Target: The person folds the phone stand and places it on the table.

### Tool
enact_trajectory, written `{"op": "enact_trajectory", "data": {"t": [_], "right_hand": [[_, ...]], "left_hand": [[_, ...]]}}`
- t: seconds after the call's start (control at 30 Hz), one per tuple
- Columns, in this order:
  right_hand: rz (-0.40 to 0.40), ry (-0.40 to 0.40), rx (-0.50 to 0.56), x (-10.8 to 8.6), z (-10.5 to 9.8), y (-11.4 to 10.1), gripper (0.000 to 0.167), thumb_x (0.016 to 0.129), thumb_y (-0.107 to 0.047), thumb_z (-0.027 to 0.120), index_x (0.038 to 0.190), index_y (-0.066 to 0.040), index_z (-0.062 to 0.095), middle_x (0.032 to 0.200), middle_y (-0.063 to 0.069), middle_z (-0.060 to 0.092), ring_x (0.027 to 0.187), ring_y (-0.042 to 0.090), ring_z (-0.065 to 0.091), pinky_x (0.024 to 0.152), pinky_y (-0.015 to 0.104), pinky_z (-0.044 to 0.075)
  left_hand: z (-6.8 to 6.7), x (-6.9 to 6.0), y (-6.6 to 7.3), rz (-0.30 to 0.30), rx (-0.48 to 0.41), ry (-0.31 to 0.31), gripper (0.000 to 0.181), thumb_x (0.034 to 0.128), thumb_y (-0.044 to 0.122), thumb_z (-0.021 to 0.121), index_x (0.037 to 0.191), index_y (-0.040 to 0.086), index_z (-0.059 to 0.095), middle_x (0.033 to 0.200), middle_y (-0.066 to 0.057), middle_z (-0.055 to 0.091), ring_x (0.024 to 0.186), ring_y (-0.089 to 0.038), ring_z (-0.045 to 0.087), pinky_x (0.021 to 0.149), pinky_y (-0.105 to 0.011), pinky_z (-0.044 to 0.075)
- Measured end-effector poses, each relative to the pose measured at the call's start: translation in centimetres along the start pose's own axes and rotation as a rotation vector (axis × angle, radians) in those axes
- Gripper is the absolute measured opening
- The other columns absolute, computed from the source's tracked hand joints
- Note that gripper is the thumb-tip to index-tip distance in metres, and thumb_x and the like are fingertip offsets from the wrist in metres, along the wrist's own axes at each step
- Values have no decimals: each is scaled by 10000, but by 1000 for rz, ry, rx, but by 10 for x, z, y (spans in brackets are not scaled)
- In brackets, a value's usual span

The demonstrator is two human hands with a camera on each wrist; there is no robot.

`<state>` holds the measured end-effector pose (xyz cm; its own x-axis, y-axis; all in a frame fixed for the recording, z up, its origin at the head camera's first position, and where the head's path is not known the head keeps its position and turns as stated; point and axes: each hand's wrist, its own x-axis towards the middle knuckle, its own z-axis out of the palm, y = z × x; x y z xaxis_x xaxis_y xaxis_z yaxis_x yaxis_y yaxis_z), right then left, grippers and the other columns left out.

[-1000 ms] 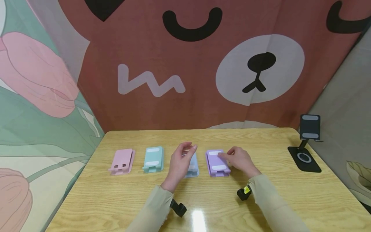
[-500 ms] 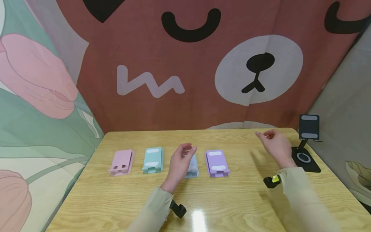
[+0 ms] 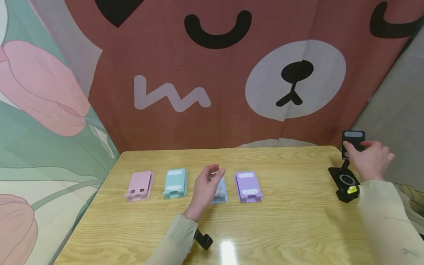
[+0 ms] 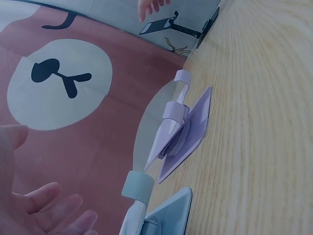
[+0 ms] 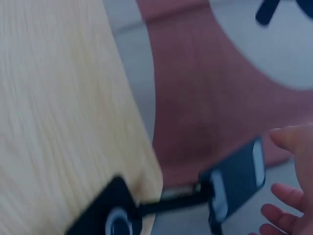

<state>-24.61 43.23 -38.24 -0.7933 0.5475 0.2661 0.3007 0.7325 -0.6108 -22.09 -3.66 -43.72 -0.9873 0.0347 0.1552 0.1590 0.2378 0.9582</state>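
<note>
In the head view my right hand [image 3: 372,160] is at the upright black phone stand [image 3: 353,136] on the right. In the right wrist view its thumb and fingers are spread beside the stand's tilted holder plate [image 5: 237,178], with a gap visible. My left hand [image 3: 206,189] hovers with loosely bent fingers over a light blue phone stand [image 3: 221,191], hiding part of it, and holds nothing. To its right lies a folded purple phone stand [image 3: 248,186]. Further left are a teal phone stand [image 3: 175,182] and a pink phone stand [image 3: 140,186].
The wooden table [image 3: 285,228] carries all the stands. A brown bear curtain [image 3: 228,125] hangs behind its far edge, and a flowered cloth [image 3: 49,147] hangs at the left. The black stand is close to the table's right edge.
My right hand has left the purple stand and moved right across the table to the black stand. The left hand has stayed in place over the light blue one.
</note>
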Motion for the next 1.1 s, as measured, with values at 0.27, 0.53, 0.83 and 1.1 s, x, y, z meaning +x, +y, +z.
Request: {"op": "enact_trajectory", "data": {"t": [0.27, 0.53, 0.83, 1.1], "right_hand": [[217, -76, -27, 16, -11, 28, 961, 979, -618, 435, 1524, 138, 200, 1504, 421, 231, 1381, 572, 214, 1115, 625, 225], [199, -243, 54, 26, -16, 32, 996, 1001, -618, 407, 1538, 151, 72, 1554, 424, 128, 1395, 600, 195, 1083, 676, 277], [151, -322, 39, 32, -9, 31, 1013, 1009, -635, 339, 1519, 174, 3, 1542, 452, 56, 1374, 636, 171, 1077, 705, 251], [19, -293, -29, 37, -15, 22, 926, 1029, -583, 318, 1494, 203, 160, 1441, 492, 251, 1287, 648, 282, 1040, 693, 291]], "left_hand": [[1, -1, 0, -6, -11, -19, 550, 971, 512, 652, 1347, 113, 603, 1320, -47, 617, 1186, -238, 587, 1010, -433, 470], [3, 0, -2, 0, -17, -14, 533, 973, 490, 659, 1333, 99, 611, 1320, -77, 624, 1176, -247, 596, 1010, -439, 467], [2, 0, -1, -2, -6, -25, 536, 981, 486, 650, 1337, 88, 606, 1320, -73, 624, 1180, -241, 596, 1016, -445, 463], [3, 0, -1, -8, 0, -30, 525, 985, 499, 637, 1326, 101, 611, 1319, -87, 623, 1178, -236, 596, 1017, -441, 462]]}}
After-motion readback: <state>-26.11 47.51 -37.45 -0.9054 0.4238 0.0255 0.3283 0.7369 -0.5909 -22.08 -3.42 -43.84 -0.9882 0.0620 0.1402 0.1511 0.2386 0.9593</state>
